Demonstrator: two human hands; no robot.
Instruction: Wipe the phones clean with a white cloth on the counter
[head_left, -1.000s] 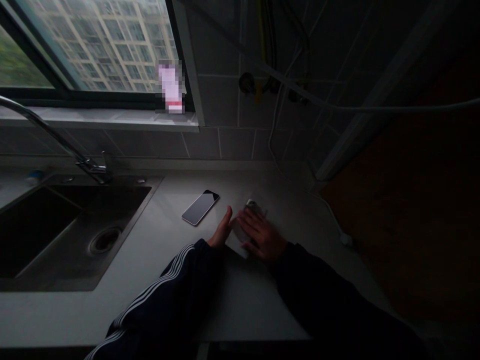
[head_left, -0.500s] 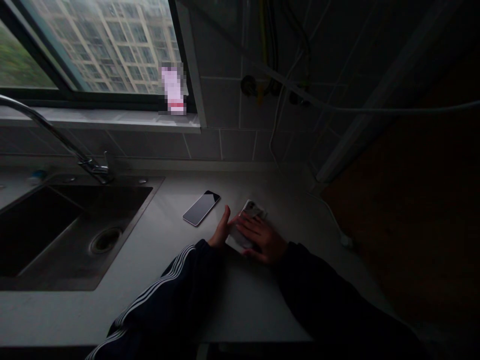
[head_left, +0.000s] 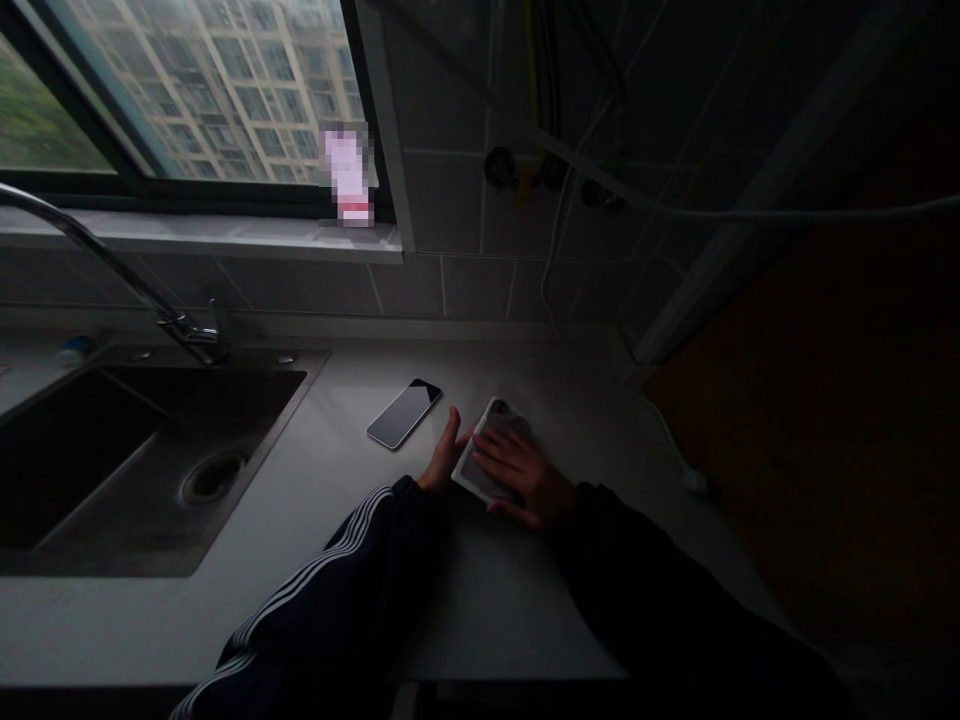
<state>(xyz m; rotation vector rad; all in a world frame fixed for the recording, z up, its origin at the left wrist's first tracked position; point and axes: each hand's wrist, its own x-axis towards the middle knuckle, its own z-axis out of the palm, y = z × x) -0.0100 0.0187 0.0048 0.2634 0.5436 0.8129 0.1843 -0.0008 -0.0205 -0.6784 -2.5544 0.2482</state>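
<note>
A phone-shaped thing (head_left: 469, 474) with a pale rim lies tilted on the worktop between my hands. Its upper end is dim, and I cannot tell whether it is a phone in a case or a case alone. My left hand (head_left: 444, 455) grips its left edge, thumb raised, with the other fingers partly hidden. Across its upper face lies my right hand (head_left: 525, 478), palm down, fingers stretched out flat and covering much of it. To the left of my hands a dark-screened phone (head_left: 405, 413) rests face up.
On the left a steel sink (head_left: 247, 520) is set into the pale worktop (head_left: 300, 620), with a curved tap (head_left: 112, 265) over it. A blurred-out pink item (head_left: 348, 175) stands on the window sill (head_left: 285, 241). A white cable (head_left: 750, 214) hangs across the right side.
My right fingers have shifted slightly over the phone-shaped thing, and its pale rim shows more clearly along the left. My left hand keeps its place. The view has tilted a little.
</note>
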